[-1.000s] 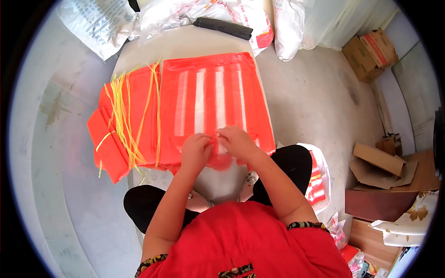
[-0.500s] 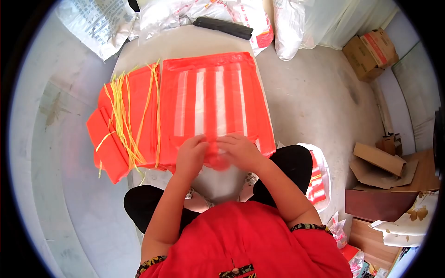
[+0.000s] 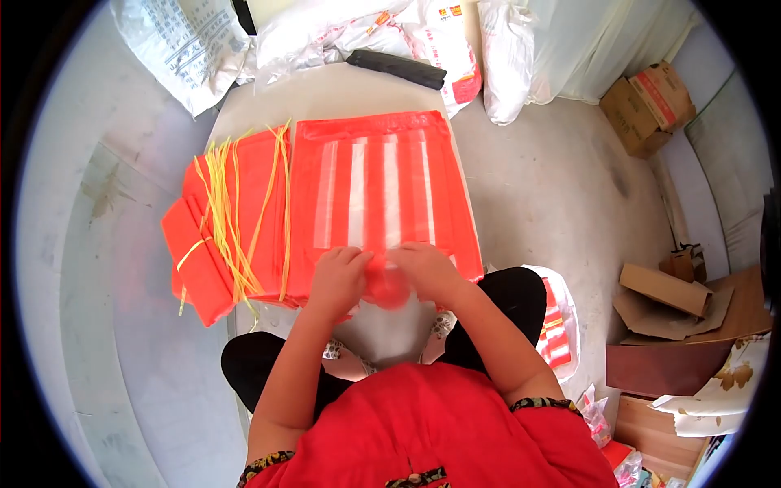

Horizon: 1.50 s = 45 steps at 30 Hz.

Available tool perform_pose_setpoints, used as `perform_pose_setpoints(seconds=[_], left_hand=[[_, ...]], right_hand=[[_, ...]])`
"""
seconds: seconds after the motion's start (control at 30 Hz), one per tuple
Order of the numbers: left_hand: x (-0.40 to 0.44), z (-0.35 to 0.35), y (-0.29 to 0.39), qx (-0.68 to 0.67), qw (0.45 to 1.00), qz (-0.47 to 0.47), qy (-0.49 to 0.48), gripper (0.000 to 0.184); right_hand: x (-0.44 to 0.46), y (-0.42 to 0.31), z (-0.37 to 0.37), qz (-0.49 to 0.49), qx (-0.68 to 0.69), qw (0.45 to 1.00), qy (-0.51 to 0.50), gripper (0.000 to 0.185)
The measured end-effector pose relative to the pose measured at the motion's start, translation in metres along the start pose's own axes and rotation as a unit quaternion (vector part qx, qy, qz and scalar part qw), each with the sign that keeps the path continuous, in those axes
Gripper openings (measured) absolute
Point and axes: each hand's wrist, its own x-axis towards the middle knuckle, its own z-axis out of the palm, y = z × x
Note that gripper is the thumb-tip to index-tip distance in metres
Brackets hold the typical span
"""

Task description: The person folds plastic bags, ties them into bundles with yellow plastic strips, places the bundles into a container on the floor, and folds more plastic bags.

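Note:
A red plastic bag with pale stripes (image 3: 376, 183) lies flat on top of a red stack, near the front edge of the table (image 3: 305, 93). My left hand (image 3: 339, 281) and my right hand (image 3: 429, 272) are at its near edge, a small gap apart. Both have their fingers closed on the red plastic, which is blurred between them and hangs over the edge. To the left lie folded red bags (image 3: 260, 175) with yellow ties (image 3: 221, 195) across them, and a smaller tied red bundle (image 3: 198, 260).
A black roll (image 3: 396, 68) lies at the table's far edge, by white sacks (image 3: 443, 49). Cardboard boxes (image 3: 648, 106) stand at the back right, and an open carton (image 3: 671, 301) at the right. Near my right knee is a white bag (image 3: 561, 325) holding red-striped bundles.
The whole view has shifted, so the table appears slightly lower. My hands have drawn slightly apart at the bag's near edge, and the blurred plastic between them has changed shape.

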Motion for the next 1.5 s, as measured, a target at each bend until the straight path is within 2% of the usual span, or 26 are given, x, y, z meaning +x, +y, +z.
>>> perform_pose_setpoints(seconds=[0.1,0.2,0.27,0.3,0.37,0.4,0.5,0.67,0.7,0.8,0.9,1.0,1.1,1.2,1.27,1.37,1.5], left_hand=[[-0.001,-0.004,-0.007,-0.016,1.000,-0.011,-0.009,0.030],[-0.015,-0.007,-0.026,-0.030,0.999,-0.022,0.009,0.026],[-0.024,-0.022,-0.024,-0.060,0.997,-0.048,0.004,0.024],[-0.025,-0.032,-0.017,-0.101,0.987,-0.122,-0.035,0.024],[-0.028,-0.050,-0.007,-0.180,0.940,-0.267,-0.113,0.025],[-0.032,-0.049,-0.010,-0.174,0.935,-0.283,-0.125,0.026],[-0.037,-0.045,-0.019,-0.173,0.926,-0.312,-0.127,0.030],[-0.050,-0.022,-0.036,-0.190,0.938,-0.287,-0.033,0.036],[-0.048,-0.023,-0.035,-0.187,0.936,-0.297,-0.036,0.036],[-0.039,-0.026,-0.028,-0.174,0.929,-0.324,-0.045,0.036],[-0.035,-0.026,-0.023,-0.158,0.925,-0.345,-0.032,0.030],[-0.043,-0.009,-0.032,-0.149,0.925,-0.349,0.011,0.024],[-0.043,-0.002,-0.033,-0.137,0.928,-0.346,0.034,0.021],[-0.044,-0.005,-0.028,-0.139,0.924,-0.355,0.038,0.020],[-0.050,-0.005,-0.030,-0.153,0.923,-0.349,0.051,0.018],[-0.061,-0.014,-0.031,-0.185,0.923,-0.337,-0.021,0.017],[-0.068,-0.023,-0.019,-0.154,0.958,-0.240,0.031,0.030]], right_hand=[[0.000,-0.006,-0.008,0.055,0.042,0.998,-0.010,0.048],[-0.006,-0.004,-0.016,0.022,0.003,0.999,-0.028,0.045],[0.000,-0.035,-0.057,0.179,0.114,0.965,-0.156,0.040],[0.003,-0.043,-0.072,0.254,0.167,0.928,-0.217,0.038],[0.002,-0.025,-0.072,0.260,0.269,0.897,-0.236,0.035],[0.000,-0.014,-0.068,0.262,0.320,0.877,-0.245,0.034],[0.009,0.022,-0.051,0.166,0.218,0.938,-0.213,0.033],[0.024,0.042,-0.034,0.224,0.229,0.931,-0.175,0.033],[0.025,0.041,-0.034,0.236,0.226,0.930,-0.169,0.035],[0.011,0.030,-0.039,0.268,0.251,0.927,-0.071,0.040],[-0.009,-0.003,-0.080,0.354,0.223,0.905,-0.079,0.040],[-0.052,0.040,-0.040,0.250,0.283,0.923,0.070,0.033],[-0.075,0.042,-0.035,0.225,0.205,0.949,0.081,0.022],[-0.077,0.042,-0.024,0.140,0.129,0.974,0.124,0.020],[-0.076,0.041,-0.021,0.163,0.116,0.973,0.113,0.024],[-0.073,0.026,-0.028,0.177,0.094,0.975,0.095,0.028],[-0.071,0.014,-0.037,0.161,0.029,0.984,0.067,0.033]])
